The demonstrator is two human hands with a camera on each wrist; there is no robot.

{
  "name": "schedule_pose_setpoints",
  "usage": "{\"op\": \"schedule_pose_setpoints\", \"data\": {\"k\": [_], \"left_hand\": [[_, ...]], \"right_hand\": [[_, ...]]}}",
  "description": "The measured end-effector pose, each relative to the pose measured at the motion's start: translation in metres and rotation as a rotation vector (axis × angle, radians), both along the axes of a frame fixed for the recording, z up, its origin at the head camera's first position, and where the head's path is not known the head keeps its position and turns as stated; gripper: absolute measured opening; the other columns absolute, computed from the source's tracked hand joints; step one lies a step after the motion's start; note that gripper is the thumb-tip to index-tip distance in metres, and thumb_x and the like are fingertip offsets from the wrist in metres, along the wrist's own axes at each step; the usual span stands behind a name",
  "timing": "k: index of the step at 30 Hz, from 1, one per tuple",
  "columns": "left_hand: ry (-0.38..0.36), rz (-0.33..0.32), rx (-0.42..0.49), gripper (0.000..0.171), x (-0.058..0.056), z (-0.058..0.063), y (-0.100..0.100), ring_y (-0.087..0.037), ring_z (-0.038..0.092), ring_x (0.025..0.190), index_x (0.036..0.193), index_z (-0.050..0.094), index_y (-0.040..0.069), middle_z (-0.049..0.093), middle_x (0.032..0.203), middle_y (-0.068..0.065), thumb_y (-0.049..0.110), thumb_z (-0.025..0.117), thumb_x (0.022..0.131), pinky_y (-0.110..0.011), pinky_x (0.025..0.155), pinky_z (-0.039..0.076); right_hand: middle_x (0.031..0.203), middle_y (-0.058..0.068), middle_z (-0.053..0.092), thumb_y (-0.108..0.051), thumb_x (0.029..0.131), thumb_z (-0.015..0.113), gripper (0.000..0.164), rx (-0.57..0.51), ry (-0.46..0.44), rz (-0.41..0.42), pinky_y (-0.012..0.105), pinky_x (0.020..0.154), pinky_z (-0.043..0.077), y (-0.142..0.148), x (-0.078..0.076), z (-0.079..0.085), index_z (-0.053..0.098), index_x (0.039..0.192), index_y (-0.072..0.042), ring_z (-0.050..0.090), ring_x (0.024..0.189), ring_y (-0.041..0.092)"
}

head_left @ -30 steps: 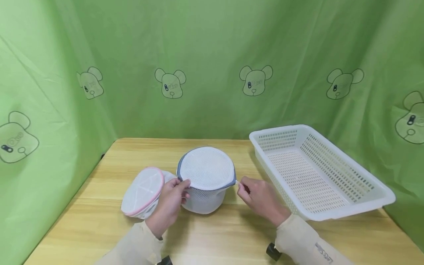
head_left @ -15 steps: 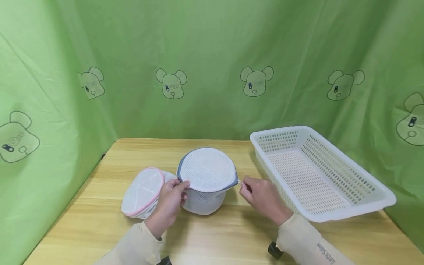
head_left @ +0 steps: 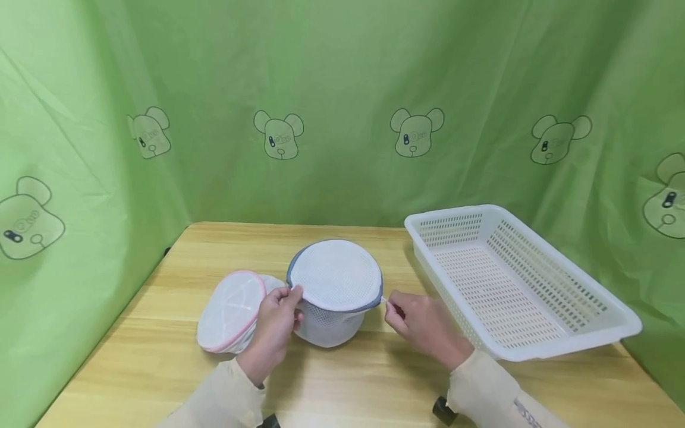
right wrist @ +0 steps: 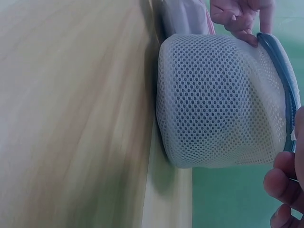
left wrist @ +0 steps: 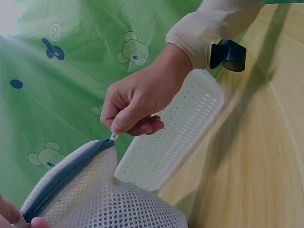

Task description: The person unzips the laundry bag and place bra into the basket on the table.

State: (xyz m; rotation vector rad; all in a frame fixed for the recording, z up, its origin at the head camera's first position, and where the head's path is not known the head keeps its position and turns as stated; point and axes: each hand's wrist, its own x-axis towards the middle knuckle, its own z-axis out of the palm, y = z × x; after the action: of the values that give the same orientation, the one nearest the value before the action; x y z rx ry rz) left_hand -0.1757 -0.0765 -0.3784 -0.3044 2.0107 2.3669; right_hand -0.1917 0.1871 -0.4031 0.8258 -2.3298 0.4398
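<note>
A white mesh laundry bag (head_left: 334, 276) with a blue-grey zipper round its top stands upright on the table. My left hand (head_left: 275, 324) pinches the zipped rim at the bag's near left, thumb on top. At the rim's right side, my right hand (head_left: 423, 324) pinches the small white zipper pull (left wrist: 114, 137) between thumb and curled fingers. The left wrist view shows the blue zipper (left wrist: 66, 178) running between the two hands, and the mesh peaks toward the pull. In the right wrist view the mesh side (right wrist: 213, 99) looks rounded; what is inside cannot be made out.
A second white bag with a pink rim (head_left: 232, 312) lies tilted just left of the left hand, partly behind it. On the right stands a white perforated plastic basket (head_left: 521, 351), close to the right hand. Green curtain (head_left: 342, 178) surrounds the wooden table (head_left: 342, 392).
Both hands keep their grips on the rim and the pull. The right hand and rim corner shifted slightly right, then slightly back toward the person. The left thumb moved a little along the rim.
</note>
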Motion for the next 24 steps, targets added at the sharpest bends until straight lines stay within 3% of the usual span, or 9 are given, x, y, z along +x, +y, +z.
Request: {"op": "schedule_pose_setpoints", "data": {"k": [5,8,13,24], "left_hand": [[-0.001,0.016,0.007,0.029,0.001,0.001,0.002,-0.009,0.048,0.063,0.109,0.050,-0.002,0.052,0.091,-0.006,0.025,0.054,0.100,-0.021,0.054,0.040],[-0.005,0.016,0.010,0.029,0.003,0.001,0.003,-0.009,0.048,0.062,0.101,0.052,0.000,0.054,0.088,-0.004,0.029,0.054,0.100,-0.021,0.054,0.041],[-0.014,-0.032,-0.009,0.034,0.006,-0.001,0.006,-0.009,0.048,0.062,0.088,0.053,0.006,0.053,0.079,-0.001,0.039,0.052,0.100,-0.022,0.055,0.041],[0.009,-0.126,-0.032,0.040,0.014,-0.005,0.016,-0.010,0.048,0.059,0.083,0.056,0.007,0.053,0.073,0.000,0.043,0.053,0.099,-0.022,0.053,0.040]], "right_hand": [[0.054,-0.017,0.033,-0.009,0.082,0.055,0.021,-0.026,0.006,0.025,0.011,0.038,0.023,-0.002,0.001,0.000,0.048,0.065,-0.020,0.028,0.047,-0.005],[0.055,-0.017,0.033,-0.008,0.082,0.055,0.023,-0.041,0.004,0.044,0.011,0.038,0.023,-0.003,0.002,0.000,0.047,0.065,-0.020,0.028,0.047,-0.005],[0.055,-0.017,0.033,-0.007,0.081,0.055,0.023,-0.063,0.011,0.072,0.010,0.039,0.023,-0.006,0.004,0.002,0.046,0.064,-0.019,0.028,0.048,-0.006],[0.054,-0.017,0.033,-0.005,0.077,0.055,0.024,-0.102,0.051,0.126,0.008,0.040,0.021,-0.018,0.007,0.003,0.044,0.061,-0.019,0.024,0.049,-0.008]]}}
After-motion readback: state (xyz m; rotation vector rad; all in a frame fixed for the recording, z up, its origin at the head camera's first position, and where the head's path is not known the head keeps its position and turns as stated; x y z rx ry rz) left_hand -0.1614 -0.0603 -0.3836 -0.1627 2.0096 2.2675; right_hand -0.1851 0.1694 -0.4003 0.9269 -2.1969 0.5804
